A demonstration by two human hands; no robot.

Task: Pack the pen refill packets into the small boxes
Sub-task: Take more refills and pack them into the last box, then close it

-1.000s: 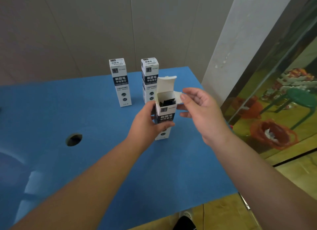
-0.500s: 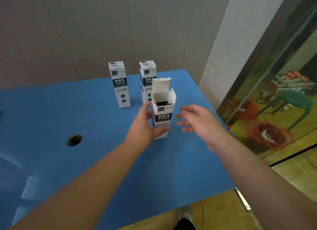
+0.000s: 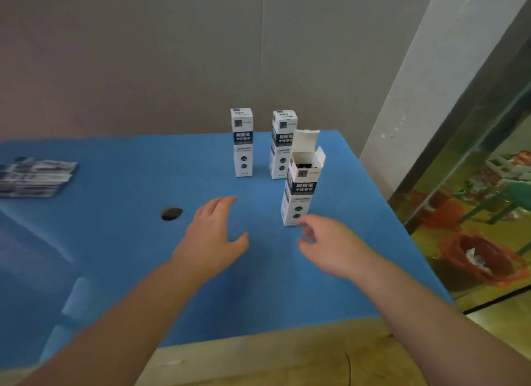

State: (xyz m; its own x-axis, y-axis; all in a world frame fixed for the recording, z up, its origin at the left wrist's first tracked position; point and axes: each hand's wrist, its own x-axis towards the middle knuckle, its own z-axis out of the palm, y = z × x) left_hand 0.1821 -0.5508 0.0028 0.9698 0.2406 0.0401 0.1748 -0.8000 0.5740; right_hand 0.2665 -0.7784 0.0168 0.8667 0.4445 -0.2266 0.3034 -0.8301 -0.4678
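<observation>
Both hands empty, hovering over table (image 3: 115, 242): left hand (image 3: 211, 239) spread flat, right hand (image 3: 330, 246) loosely curled near open box (image 3: 301, 190). Packets (image 3: 34, 177) lying far left. Likely fetching next: reach left, pinch one, keep box upright, flaps clear.

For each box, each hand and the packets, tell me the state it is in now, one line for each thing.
Front box: upright, top flap open, dark contents visible inside.
Back left box: upright, closed.
Back right box: upright, closed.
Refill packets: loose flat pile at the table's left edge.
Left hand: open, holds nothing.
Right hand: loosely curled, holds nothing, close to the front box's base.
</observation>
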